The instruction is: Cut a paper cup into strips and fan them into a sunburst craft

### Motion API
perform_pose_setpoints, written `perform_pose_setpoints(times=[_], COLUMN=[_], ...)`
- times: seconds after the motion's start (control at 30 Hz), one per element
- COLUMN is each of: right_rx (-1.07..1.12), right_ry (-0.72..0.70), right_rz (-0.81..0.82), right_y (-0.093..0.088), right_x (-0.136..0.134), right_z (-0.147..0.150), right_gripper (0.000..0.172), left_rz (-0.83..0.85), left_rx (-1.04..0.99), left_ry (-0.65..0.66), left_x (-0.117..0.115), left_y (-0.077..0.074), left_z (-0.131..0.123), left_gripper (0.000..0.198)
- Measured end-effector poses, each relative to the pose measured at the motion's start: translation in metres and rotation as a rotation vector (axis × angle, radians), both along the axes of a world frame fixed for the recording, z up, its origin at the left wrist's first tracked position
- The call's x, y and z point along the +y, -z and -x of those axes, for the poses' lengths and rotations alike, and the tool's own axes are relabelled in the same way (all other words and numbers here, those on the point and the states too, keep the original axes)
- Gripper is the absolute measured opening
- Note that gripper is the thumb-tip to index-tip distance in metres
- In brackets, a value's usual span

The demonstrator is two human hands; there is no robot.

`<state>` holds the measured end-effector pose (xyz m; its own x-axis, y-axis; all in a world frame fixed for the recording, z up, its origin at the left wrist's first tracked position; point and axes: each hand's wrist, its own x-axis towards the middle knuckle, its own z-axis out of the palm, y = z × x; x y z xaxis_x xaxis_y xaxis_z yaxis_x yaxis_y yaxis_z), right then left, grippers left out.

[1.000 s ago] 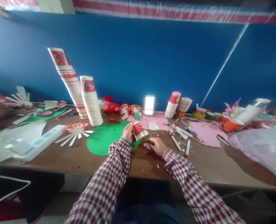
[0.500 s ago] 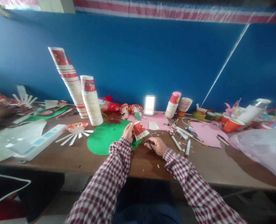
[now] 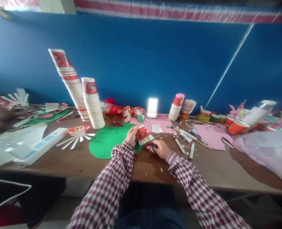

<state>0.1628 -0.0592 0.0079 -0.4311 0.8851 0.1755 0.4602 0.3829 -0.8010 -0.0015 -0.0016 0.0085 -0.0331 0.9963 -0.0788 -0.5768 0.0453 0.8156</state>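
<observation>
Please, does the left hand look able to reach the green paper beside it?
Probably yes: the green paper lies by the left hand, its left part uncovered. However, the hand holds a red-and-white cup, which may hinder grasping.

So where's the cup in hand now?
Near the head view's middle, the cup is in the left hand, at the right end of the green paper, with scissors in the right hand by the cup's edge.

Red cup [image 3: 144, 134], tilted, scissors [image 3: 151, 147] at edge
</observation>
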Motion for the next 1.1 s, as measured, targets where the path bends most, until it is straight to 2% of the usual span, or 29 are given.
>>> perform_pose_setpoints(times=[0.43, 0.8, 1.1], right_rx=[-0.007, 0.026, 0.085], right_ry=[0.01, 0.032, 0.009], right_rz=[-0.064, -0.009, 0.022], right_y=[0.0021, 0.0046, 0.0017], right_x=[0.0004, 0.0022, -0.0008], right_z=[-0.0009, -0.0014, -0.0013], right_gripper=[0.032, 0.027, 0.027], left_rz=[-0.018, -0.036, -0.089], left_rx=[-0.004, -0.001, 0.049], left_ry=[0.004, 0.034, 0.077], left_x=[0.0002, -0.0028, -0.0006], left_y=[0.0007, -0.0009, 0.0059], left_z=[0.0004, -0.0017, -0.0018], left_gripper=[0.018, 0.023, 0.029])
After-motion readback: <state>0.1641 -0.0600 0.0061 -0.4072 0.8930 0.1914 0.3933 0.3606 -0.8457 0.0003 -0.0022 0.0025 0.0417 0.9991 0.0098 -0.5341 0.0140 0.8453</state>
